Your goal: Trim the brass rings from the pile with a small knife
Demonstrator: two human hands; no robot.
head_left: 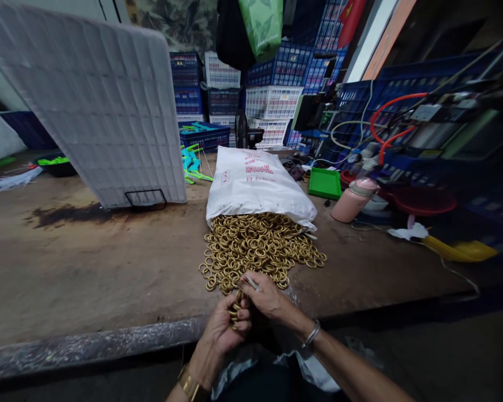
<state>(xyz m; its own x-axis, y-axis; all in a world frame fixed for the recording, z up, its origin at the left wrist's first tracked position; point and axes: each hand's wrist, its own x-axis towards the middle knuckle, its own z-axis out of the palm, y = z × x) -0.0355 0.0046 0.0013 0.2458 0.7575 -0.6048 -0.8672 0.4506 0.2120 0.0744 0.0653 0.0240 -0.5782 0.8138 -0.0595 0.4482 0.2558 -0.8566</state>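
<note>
A heap of gold-coloured rings (251,245) spills onto the table from the mouth of a white woven sack (255,184) with red print, which lies on its side. At the table's front edge, my left hand (228,324) is closed around several gold rings. My right hand (266,296) meets its fingertips, pinching a small, thin, silvery-grey tool (251,283) whose kind I cannot make out. Part of that tool is hidden by my fingers. Both hands are just in front of the heap's near edge.
On the brown table (151,268), a tall white padded panel (109,106) stands in a black wire holder (146,197) at left. A pink bottle (352,201), green tray (324,183) and yellow scoop-like piece (461,248) lie at right. Stacked crates (272,101) fill the back.
</note>
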